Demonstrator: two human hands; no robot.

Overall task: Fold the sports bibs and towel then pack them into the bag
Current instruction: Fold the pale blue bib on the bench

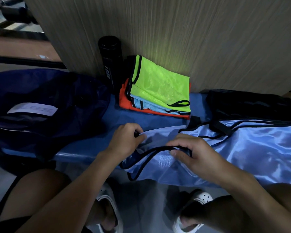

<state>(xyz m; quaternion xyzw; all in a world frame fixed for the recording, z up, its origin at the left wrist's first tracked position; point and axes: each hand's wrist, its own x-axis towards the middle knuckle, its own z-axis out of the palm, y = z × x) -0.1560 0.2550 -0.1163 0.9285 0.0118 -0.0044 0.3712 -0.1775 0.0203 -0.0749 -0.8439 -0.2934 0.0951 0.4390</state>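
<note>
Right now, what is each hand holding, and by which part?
Both hold the light blue bib: the left hand pinches its black-trimmed edge, the right hand curls round a black-trimmed strap.

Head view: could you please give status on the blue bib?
Left hand, right hand pinching black-trimmed light blue bib, unfolded. Folded green, blue, orange bib stack behind. Nothing blocking.

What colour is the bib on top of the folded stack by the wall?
The top bib is neon yellow-green with black trim; the head view shows it clearly.

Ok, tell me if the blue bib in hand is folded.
Spread, not folded: the blue bib lies stretched along the bench, left hand and right hand pinching its black trim.
</note>
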